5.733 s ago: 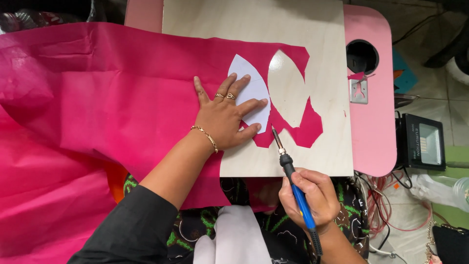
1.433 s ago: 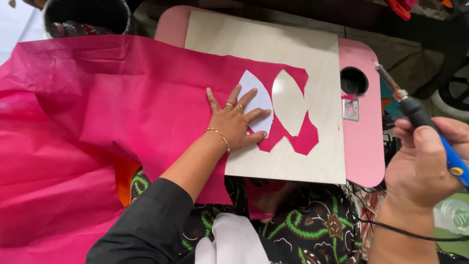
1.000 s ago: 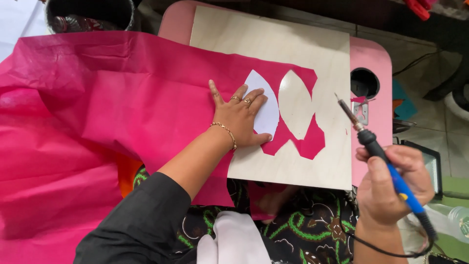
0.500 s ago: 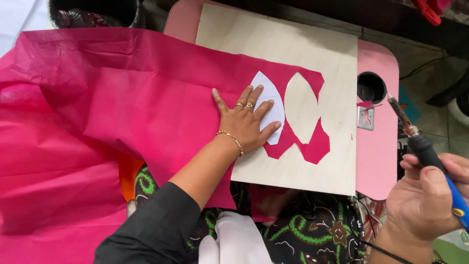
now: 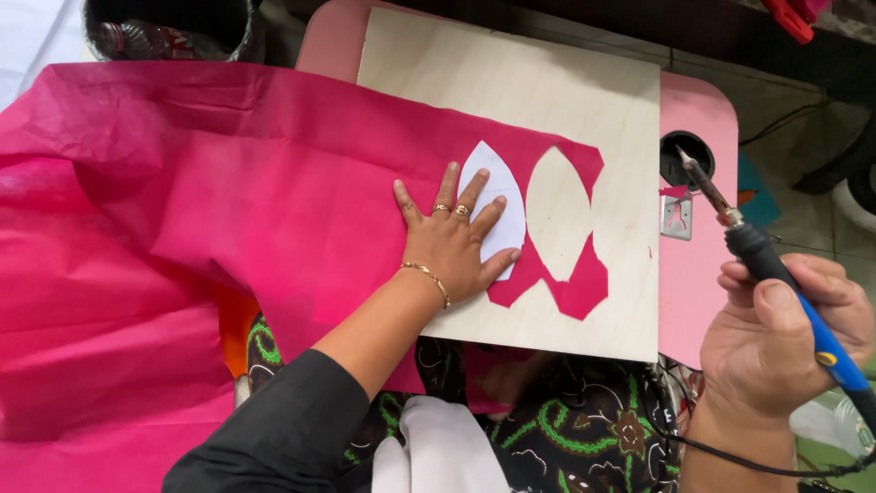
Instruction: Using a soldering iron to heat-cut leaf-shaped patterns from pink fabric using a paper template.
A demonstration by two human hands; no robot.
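Pale plywood board (image 5: 547, 82) lies across a pink table (image 5: 707, 119), with a dark bin (image 5: 173, 27) at the top left and a grey floor off to the right. Over the board and far out to the left spreads a big sheet of pink fabric (image 5: 228, 210).

Left hand (image 5: 452, 242) lies flat on that fabric, fingers spread wide and gripping nothing, fingertips resting on a white pointed-oval template (image 5: 497, 205) that sits on the cloth. Just right of the template is 1 finished cut-out (image 5: 558, 215) of the same pointed-oval shape, where bare wood shows through. Below it the fabric edge is already trimmed into jagged points, so earlier pieces seem to have come from this corner too.

Right hand (image 5: 776, 338) is closed around the blue and black handle of a hot cutting pen (image 5: 762, 260), its cord trailing down past the wrist. The metal tip points up and left, held over the table's round hole (image 5: 686, 157) and well apart from the fabric.

By this look, 1 oval is cut out and the shape under the template is not yet traced; no cut line shows around it. Most of the sheet to the left is whole.
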